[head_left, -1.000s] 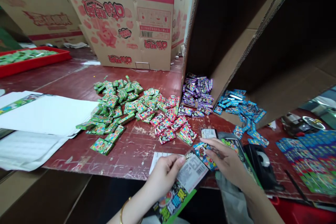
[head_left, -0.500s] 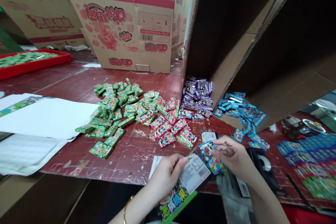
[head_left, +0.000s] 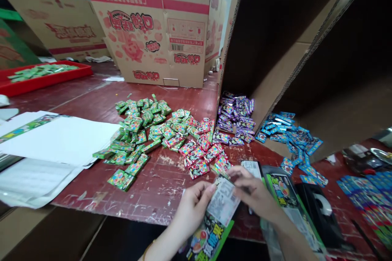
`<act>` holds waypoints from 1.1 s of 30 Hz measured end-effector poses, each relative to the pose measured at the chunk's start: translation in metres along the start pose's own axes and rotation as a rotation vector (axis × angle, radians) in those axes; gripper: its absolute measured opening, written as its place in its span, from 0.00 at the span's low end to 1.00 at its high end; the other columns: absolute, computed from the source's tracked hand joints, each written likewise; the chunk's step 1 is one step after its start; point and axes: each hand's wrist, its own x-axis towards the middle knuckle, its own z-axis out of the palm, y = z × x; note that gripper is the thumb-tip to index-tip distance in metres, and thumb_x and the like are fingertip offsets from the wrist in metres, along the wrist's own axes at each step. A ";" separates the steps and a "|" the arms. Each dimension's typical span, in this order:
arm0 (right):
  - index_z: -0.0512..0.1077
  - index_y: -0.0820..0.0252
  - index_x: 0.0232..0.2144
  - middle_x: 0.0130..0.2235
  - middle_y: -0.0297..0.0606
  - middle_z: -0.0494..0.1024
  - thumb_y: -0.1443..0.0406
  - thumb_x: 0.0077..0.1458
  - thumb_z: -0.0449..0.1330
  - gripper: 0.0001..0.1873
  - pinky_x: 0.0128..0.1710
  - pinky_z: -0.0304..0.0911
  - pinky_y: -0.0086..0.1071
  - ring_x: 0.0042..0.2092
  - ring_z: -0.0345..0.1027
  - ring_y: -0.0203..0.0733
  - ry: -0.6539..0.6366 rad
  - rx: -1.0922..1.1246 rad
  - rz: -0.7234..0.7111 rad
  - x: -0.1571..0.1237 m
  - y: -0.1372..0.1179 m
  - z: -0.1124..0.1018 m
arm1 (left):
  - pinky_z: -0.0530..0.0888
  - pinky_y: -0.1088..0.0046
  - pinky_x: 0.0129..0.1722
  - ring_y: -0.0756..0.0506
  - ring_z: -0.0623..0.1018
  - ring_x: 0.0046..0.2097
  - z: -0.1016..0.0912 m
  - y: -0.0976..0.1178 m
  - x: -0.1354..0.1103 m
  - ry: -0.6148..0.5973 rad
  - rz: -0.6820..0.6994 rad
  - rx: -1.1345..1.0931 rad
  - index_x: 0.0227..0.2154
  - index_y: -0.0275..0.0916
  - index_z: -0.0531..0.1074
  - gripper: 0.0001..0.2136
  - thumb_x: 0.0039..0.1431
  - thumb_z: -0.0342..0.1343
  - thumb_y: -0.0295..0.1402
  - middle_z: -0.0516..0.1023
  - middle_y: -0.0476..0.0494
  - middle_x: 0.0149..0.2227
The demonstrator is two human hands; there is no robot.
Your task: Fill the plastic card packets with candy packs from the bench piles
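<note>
My left hand (head_left: 194,204) is closed on a black and green candy bag (head_left: 225,204), thumb lying on its white label side. The bag is tilted, its printed lower part towards me over the table's front edge. My right hand (head_left: 252,191) has its fingers closed at the bag's upper edge; whether a packet is between them is hidden. Just beyond the hands lie red candy packets (head_left: 199,169) and green candy packets (head_left: 131,122). More flat bags (head_left: 280,189) lie under and beside my right forearm.
Purple packets (head_left: 234,110) spill from an upright carton (head_left: 275,69), with blue packets (head_left: 294,134) to its right. A black tape dispenser (head_left: 321,208) and rows of colourful packets (head_left: 370,195) lie at right. White paper sheets (head_left: 76,134) and a red tray (head_left: 61,77) are at left.
My right hand has moved left to the bag's upper edge. The blue packet it held is out of sight. The flat bags at right are more exposed.
</note>
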 end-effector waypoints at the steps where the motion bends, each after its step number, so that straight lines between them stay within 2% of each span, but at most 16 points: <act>1: 0.77 0.56 0.29 0.47 0.42 0.71 0.57 0.58 0.56 0.13 0.53 0.60 0.41 0.50 0.65 0.47 0.083 -0.018 0.002 0.017 0.008 0.000 | 0.60 0.78 0.25 0.52 0.61 0.26 -0.005 -0.001 0.001 0.024 -0.018 -0.034 0.25 0.36 0.68 0.19 0.59 0.49 0.48 0.63 0.52 0.22; 3: 0.76 0.56 0.34 0.46 0.42 0.73 0.58 0.56 0.57 0.11 0.55 0.56 0.43 0.51 0.64 0.48 0.312 -0.088 0.021 0.062 0.030 -0.002 | 0.60 0.79 0.25 0.52 0.62 0.25 -0.016 -0.003 0.002 0.070 -0.051 -0.086 0.26 0.36 0.69 0.19 0.57 0.52 0.49 0.65 0.52 0.22; 4: 0.75 0.56 0.36 0.46 0.43 0.73 0.60 0.52 0.61 0.10 0.57 0.53 0.45 0.53 0.62 0.49 0.350 -0.109 0.039 0.086 0.041 -0.002 | 0.61 0.79 0.25 0.52 0.62 0.25 -0.022 -0.003 0.002 0.087 -0.067 -0.104 0.26 0.36 0.69 0.19 0.56 0.52 0.50 0.65 0.52 0.22; 7: 0.75 0.59 0.34 0.44 0.44 0.75 0.66 0.37 0.69 0.16 0.59 0.49 0.48 0.53 0.61 0.53 0.350 -0.125 0.109 0.148 0.071 -0.002 | 0.62 0.79 0.25 0.52 0.63 0.25 -0.038 -0.003 0.003 0.137 -0.100 -0.137 0.26 0.36 0.70 0.21 0.54 0.54 0.52 0.66 0.52 0.22; 10: 0.73 0.59 0.27 0.33 0.40 0.76 0.67 0.27 0.73 0.19 0.53 0.55 0.48 0.44 0.67 0.53 0.328 -0.094 0.193 0.169 0.085 -0.006 | 0.63 0.79 0.26 0.52 0.64 0.26 -0.052 -0.010 0.003 0.186 -0.118 -0.149 0.27 0.35 0.70 0.22 0.53 0.54 0.53 0.67 0.51 0.23; 12: 0.71 0.59 0.24 0.25 0.34 0.73 0.62 0.25 0.74 0.20 0.45 0.62 0.46 0.35 0.68 0.48 0.291 -0.039 0.229 0.158 0.085 -0.011 | 0.64 0.79 0.27 0.51 0.65 0.27 -0.059 -0.017 0.005 0.195 -0.128 -0.141 0.28 0.35 0.70 0.21 0.54 0.53 0.53 0.69 0.50 0.24; 15: 0.70 0.60 0.24 0.23 0.32 0.71 0.51 0.36 0.69 0.21 0.37 0.66 0.40 0.29 0.68 0.44 0.227 0.077 0.246 0.122 0.068 -0.013 | 0.63 0.78 0.27 0.51 0.65 0.27 -0.060 -0.026 0.008 0.172 -0.135 -0.102 0.29 0.36 0.71 0.20 0.56 0.52 0.51 0.69 0.49 0.25; 18: 0.72 0.61 0.33 0.32 0.38 0.76 0.50 0.49 0.62 0.20 0.39 0.67 0.38 0.35 0.71 0.43 0.180 0.276 0.222 0.086 0.036 0.002 | 0.62 0.78 0.28 0.51 0.64 0.27 -0.050 -0.025 0.012 0.134 -0.115 -0.050 0.27 0.35 0.70 0.20 0.57 0.51 0.50 0.66 0.51 0.24; 20: 0.70 0.58 0.43 0.40 0.41 0.76 0.54 0.50 0.64 0.21 0.41 0.68 0.37 0.40 0.72 0.43 0.198 0.439 0.164 0.071 0.017 0.015 | 0.62 0.78 0.27 0.51 0.63 0.27 -0.043 -0.020 0.012 0.115 -0.089 -0.014 0.26 0.36 0.68 0.20 0.57 0.50 0.50 0.64 0.52 0.23; 22: 0.68 0.54 0.48 0.43 0.40 0.75 0.58 0.47 0.68 0.26 0.41 0.69 0.35 0.42 0.71 0.43 0.220 0.512 0.110 0.061 0.006 0.022 | 0.61 0.78 0.27 0.51 0.62 0.27 -0.039 -0.015 0.010 0.104 -0.067 0.021 0.25 0.36 0.67 0.20 0.58 0.49 0.49 0.62 0.53 0.23; 24: 0.69 0.53 0.47 0.42 0.39 0.75 0.60 0.45 0.69 0.25 0.39 0.69 0.33 0.41 0.72 0.42 0.170 0.463 0.108 0.056 0.004 0.021 | 0.60 0.77 0.26 0.51 0.61 0.26 -0.039 -0.013 0.007 0.102 -0.055 0.056 0.24 0.36 0.65 0.19 0.59 0.48 0.49 0.60 0.53 0.22; 27: 0.71 0.57 0.40 0.37 0.39 0.77 0.60 0.45 0.69 0.19 0.38 0.69 0.33 0.38 0.72 0.41 0.088 0.407 0.149 0.052 0.007 0.011 | 0.59 0.77 0.26 0.51 0.60 0.26 -0.043 -0.011 0.002 0.106 -0.056 0.088 0.23 0.36 0.65 0.19 0.59 0.48 0.48 0.59 0.54 0.22; 31: 0.69 0.56 0.34 0.32 0.34 0.76 0.60 0.43 0.70 0.17 0.33 0.68 0.30 0.32 0.72 0.37 0.294 0.465 0.111 0.051 0.004 0.003 | 0.58 0.77 0.25 0.52 0.59 0.25 -0.043 -0.005 0.001 0.014 -0.048 0.090 0.23 0.36 0.65 0.19 0.60 0.47 0.46 0.59 0.54 0.22; 33: 0.69 0.56 0.32 0.29 0.33 0.76 0.59 0.44 0.70 0.16 0.30 0.66 0.29 0.30 0.70 0.36 0.291 0.429 0.090 0.049 -0.002 0.005 | 0.58 0.77 0.25 0.52 0.59 0.25 -0.041 -0.001 0.001 -0.002 -0.027 0.109 0.23 0.37 0.65 0.19 0.61 0.47 0.46 0.58 0.54 0.21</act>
